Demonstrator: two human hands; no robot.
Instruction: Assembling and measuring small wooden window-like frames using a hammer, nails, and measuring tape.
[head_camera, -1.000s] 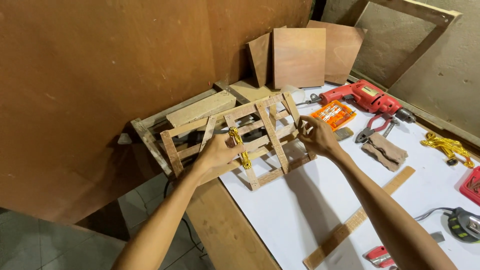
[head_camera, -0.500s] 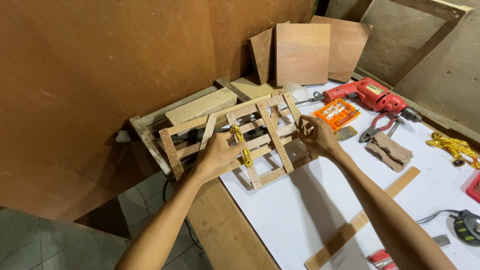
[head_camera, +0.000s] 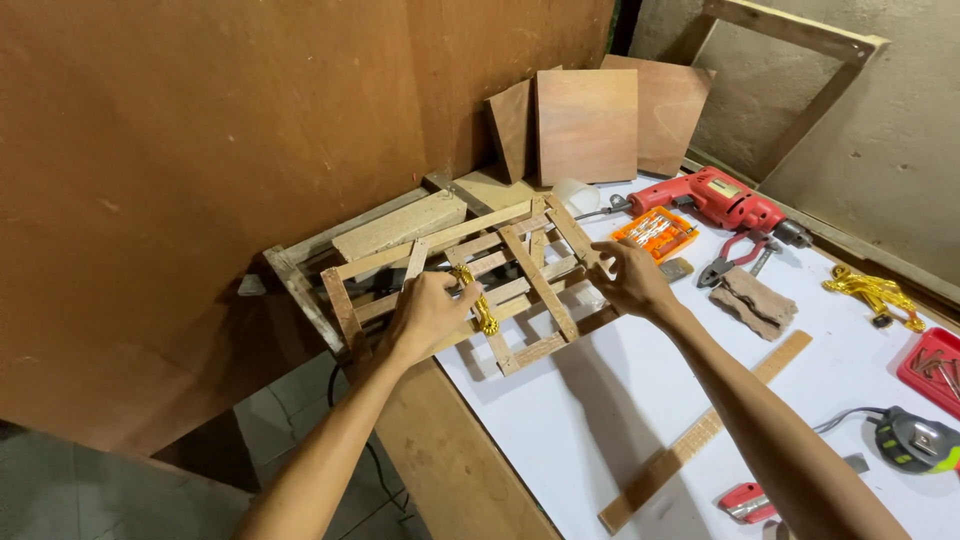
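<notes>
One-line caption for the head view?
Left hand and right hand grip a wooden slat frame bearing a gold handle.

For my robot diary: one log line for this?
left hand: on gold handle | right hand: grip on wooden frame | bench

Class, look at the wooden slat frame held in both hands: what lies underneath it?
Under the wooden slat frame show the white tabletop and pale timber blocks beyond its edge. Dark shapes show through the gaps; the slats and left hand hide what they are.

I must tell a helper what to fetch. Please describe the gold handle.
Start at the white table. At its left edge lies a wooden lattice frame. The gold handle sits on it beside the left hand, the only shiny metal among bare slats.
</notes>
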